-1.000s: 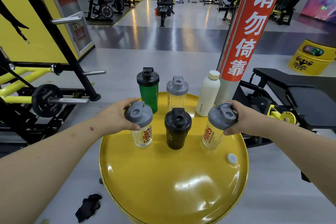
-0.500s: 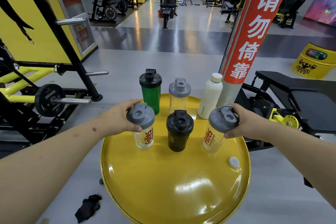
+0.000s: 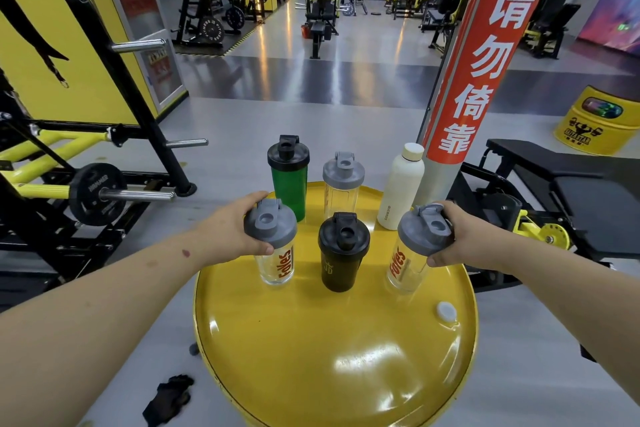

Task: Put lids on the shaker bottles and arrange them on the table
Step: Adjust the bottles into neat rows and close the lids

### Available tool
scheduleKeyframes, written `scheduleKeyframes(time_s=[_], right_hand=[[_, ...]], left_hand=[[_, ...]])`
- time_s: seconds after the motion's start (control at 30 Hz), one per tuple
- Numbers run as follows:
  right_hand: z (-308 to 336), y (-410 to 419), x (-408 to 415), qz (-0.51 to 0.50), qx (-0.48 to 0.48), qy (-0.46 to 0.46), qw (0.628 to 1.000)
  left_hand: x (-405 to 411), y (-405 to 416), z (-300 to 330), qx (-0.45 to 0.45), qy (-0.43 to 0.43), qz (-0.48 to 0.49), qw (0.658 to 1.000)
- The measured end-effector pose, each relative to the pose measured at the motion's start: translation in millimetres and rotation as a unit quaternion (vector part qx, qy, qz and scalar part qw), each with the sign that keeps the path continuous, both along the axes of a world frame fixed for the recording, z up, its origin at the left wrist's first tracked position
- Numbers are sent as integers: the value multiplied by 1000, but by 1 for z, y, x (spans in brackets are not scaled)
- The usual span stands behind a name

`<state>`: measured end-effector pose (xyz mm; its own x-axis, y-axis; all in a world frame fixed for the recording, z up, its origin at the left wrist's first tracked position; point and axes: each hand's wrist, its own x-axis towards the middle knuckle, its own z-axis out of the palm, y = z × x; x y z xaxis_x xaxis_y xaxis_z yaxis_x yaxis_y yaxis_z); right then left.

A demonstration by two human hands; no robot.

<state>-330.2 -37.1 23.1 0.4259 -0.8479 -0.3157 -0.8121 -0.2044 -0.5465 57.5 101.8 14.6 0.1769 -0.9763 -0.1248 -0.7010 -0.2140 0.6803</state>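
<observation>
Several lidded bottles stand on a round yellow drum-top table (image 3: 332,350). My left hand (image 3: 232,234) grips the grey lid of a clear bottle with red lettering (image 3: 277,262) at front left. My right hand (image 3: 460,236) grips the grey lid of a matching clear bottle (image 3: 403,267) at front right, which tilts slightly. Between them stands a black shaker (image 3: 341,250). Behind are a green bottle with a black lid (image 3: 289,177), a clear bottle with a grey lid (image 3: 343,184) and a white bottle (image 3: 403,187).
A small white cap (image 3: 446,310) lies near the table's right rim. A red and grey pillar (image 3: 474,80) rises behind the white bottle. A black bench (image 3: 568,191) is at right, a weight rack (image 3: 97,194) at left, a black cloth (image 3: 169,397) on the floor.
Both hands keep their grip on the two clear bottles' lids. The view has shifted slightly; the bottles stand in the same places.
</observation>
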Motion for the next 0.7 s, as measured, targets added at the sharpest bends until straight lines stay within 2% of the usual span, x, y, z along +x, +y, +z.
scheduleKeyframes(time_s=[0.7], right_hand=[[-1,7,2,-21,3,-14,1000]], left_hand=[[-10,9,6,14,-19,9,1000]])
